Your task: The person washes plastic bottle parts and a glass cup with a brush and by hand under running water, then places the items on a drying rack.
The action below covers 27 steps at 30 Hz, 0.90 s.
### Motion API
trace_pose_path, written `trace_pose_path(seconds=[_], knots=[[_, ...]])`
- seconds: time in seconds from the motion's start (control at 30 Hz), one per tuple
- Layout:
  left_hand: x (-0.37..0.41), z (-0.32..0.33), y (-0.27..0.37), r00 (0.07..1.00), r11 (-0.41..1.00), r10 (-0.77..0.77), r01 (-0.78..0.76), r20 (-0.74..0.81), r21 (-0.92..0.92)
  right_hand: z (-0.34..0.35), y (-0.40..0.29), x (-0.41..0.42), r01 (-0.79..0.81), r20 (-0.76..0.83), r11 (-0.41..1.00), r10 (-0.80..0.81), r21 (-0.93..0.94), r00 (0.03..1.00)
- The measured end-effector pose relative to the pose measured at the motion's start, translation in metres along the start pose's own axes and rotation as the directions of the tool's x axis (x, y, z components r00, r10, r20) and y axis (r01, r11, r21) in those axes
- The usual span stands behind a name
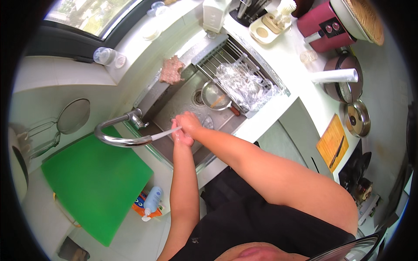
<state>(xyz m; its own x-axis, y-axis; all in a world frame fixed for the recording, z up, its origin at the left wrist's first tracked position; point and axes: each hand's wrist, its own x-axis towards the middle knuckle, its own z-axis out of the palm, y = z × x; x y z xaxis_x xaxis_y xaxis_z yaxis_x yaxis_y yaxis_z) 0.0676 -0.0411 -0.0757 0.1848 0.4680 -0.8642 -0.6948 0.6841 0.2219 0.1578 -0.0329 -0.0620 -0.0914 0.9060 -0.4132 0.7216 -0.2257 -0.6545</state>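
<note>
Water runs from the curved chrome faucet (125, 142) onto my two hands over the metal sink (160, 148). My right hand (187, 123) lies across my left hand (181, 136), and the two touch with wet skin. No object shows in either hand, though their overlap hides part of the palms and fingers. Beyond them in the sink sits a small metal pan (212, 94) with a brown handle. Something round and clear (207, 122), perhaps a bowl, lies in the sink just right of my hands.
Crumpled clear plastic (240, 84) covers part of the drying rack (209, 68). A pinkish cloth (172, 70) hangs on the sink's back ledge. Left of the sink lie a green cutting board (98, 182) and a blue pump bottle (153, 200). A knife (337, 151) rests on a wooden board (326, 142) at right.
</note>
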Motion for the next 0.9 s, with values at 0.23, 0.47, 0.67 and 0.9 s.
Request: trace_pose_path(seconds=[0.23,0.47,0.67,0.9], knots=[[0.037,0.009,-0.008,0.98,0.989,-0.15,0.148,0.127,0.026,0.024,0.044,0.004,0.046,-0.026,0.985,-0.043,0.169,0.999],[0.081,-0.024,0.01,0.998,0.995,0.06,-0.06,0.004,0.083,0.02,0.035,-0.012,0.059,0.02,0.966,-0.066,0.253,0.998],[0.069,-0.034,-0.008,0.984,0.983,0.178,-0.179,0.033,0.038,-0.009,0.021,-0.012,-0.239,0.049,0.876,0.241,0.418,0.969],[0.024,-0.001,-0.013,0.996,0.996,0.086,-0.086,-0.024,-0.004,0.001,0.036,0.013,0.034,0.131,0.985,-0.057,0.168,0.99]])
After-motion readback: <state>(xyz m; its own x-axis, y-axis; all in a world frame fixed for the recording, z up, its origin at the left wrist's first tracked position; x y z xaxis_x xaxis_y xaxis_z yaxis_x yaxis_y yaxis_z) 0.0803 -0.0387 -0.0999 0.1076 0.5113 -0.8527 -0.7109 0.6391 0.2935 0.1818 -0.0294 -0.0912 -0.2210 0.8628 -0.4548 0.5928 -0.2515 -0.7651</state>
